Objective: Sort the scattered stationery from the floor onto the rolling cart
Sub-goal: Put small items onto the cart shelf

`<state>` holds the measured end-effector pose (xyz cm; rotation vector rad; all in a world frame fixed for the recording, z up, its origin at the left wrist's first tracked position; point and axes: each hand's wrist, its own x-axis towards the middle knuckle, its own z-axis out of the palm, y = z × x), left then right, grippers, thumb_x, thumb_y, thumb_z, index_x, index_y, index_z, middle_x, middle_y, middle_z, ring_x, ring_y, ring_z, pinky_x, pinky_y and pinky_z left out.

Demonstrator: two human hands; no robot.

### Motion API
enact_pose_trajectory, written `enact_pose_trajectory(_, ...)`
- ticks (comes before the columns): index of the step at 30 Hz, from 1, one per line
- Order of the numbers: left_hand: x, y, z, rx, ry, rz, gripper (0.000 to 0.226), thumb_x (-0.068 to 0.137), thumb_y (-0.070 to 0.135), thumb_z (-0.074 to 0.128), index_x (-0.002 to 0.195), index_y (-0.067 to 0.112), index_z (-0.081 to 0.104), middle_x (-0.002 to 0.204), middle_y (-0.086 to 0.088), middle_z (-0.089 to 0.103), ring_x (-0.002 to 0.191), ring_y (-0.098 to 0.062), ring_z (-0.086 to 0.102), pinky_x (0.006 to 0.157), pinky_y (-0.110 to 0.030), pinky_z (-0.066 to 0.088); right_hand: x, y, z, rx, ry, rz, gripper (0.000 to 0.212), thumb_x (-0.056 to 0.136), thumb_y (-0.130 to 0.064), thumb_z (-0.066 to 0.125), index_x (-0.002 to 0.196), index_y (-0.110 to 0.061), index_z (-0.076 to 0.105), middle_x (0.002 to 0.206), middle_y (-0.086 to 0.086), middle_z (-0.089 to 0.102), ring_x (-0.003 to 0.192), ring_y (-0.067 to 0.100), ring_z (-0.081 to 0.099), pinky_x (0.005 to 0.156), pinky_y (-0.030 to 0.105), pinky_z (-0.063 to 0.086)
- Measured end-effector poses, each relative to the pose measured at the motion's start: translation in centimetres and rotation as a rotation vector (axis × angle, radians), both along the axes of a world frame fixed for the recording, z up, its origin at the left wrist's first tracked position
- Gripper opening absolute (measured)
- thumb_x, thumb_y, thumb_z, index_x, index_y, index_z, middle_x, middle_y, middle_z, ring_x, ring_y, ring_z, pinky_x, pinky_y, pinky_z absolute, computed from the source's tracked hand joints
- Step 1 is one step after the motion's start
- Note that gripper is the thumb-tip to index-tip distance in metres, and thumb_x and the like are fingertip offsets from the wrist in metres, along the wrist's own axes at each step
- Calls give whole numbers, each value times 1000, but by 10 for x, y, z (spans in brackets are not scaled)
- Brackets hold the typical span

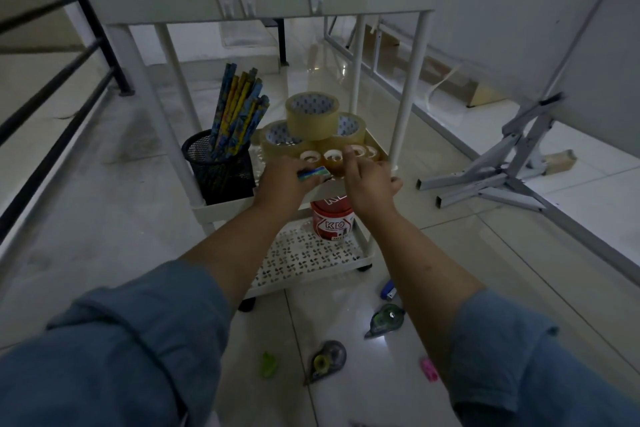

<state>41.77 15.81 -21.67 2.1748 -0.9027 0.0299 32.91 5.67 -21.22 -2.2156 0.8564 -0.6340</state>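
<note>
left hand point(280, 180) pinching packet point(313, 173), cart shelf point(221, 210)

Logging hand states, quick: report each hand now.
Left hand: holds a small blue-green item.
Right hand: open, at the small tape rolls.

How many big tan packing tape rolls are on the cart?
3: left roll and right roll on the middle shelf, top roll stacked on both. More may hide behind.
</note>
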Motion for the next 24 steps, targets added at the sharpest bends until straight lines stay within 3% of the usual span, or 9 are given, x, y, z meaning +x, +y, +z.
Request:
enact_pose_trajectory(5, -1, 10, -1, 9, -97, -46, 28, 87, 26, 63, 106, 7, 71, 105, -11, 68, 97, -23, 62, 78, -22, 42, 2, -1, -4, 13, 18, 27, 61, 99, -49, 22, 86, -18, 72, 102, 10, 66, 116, 23, 47, 104, 43, 15)
enact_pose_trajectory(7, -4, 17, -1, 11, -173, -67, 27, 91, 25, 58, 101, 4, 72, 98, -12, 67, 92, -24, 62, 75, -26, 43, 3, 1, -6, 24, 30, 49, 64, 98, -51, 20, 89, -19, 74, 103, 5, 68, 116, 20, 49, 108, 46, 10)
enact_pose_trajectory(9, -7, 24, -6, 26, -255, -81, 32, 95, 26, 49, 104, 3, 70, 102, -14, 67, 96, -26, 61, 80, -31, 45, 5, 4, -7, 18, 55, 64, 66, 98, -52, 17, 94, -19, 74, 110, 3, 68, 120, 20, 47, 110, 50, 4)
enact_pose_trajectory(11, -9, 32, -15, 101, -301, -69, 45, 95, 34, 36, 114, 5, 65, 117, -13, 64, 111, -28, 56, 94, -35, 44, 9, 6, -7, 6, 89, 69, 67, 97, -53, 15, 100, -17, 72, 116, 6, 65, 124, 22, 45, 110, 52, 1)
enact_pose_trajectory(15, -10, 41, -30, 224, -355, -77, 56, 95, 39, 22, 130, 9, 54, 138, -11, 51, 132, -26, 42, 112, -41, 30, 12, 14, -6, -4, 126, 47, 69, 95, -58, 14, 99, -16, 68, 118, 10, 62, 124, 25, 45, 111, 54, 3)
enact_pose_trajectory(19, -11, 40, -31, 218, -369, -68, 71, 89, 46, 10, 128, 8, 55, 136, -10, 53, 132, -24, 42, 113, -38, 23, 14, 20, -5, 10, 120, 77, 65, 96, -57, 14, 106, -19, 65, 123, 10, 60, 128, 27, 40, 111, 56, 0)
enact_pose_trajectory(24, -13, 42, -38, 192, -420, -66, 69, 90, 45, 13, 132, 6, 51, 139, -11, 50, 136, -26, 37, 115, -38, 18, 4, 23, -8, 23, 42, 147, 55, 98, -51, 18, 114, -21, 62, 131, 6, 55, 135, 23, 32, 113, 54, -1)
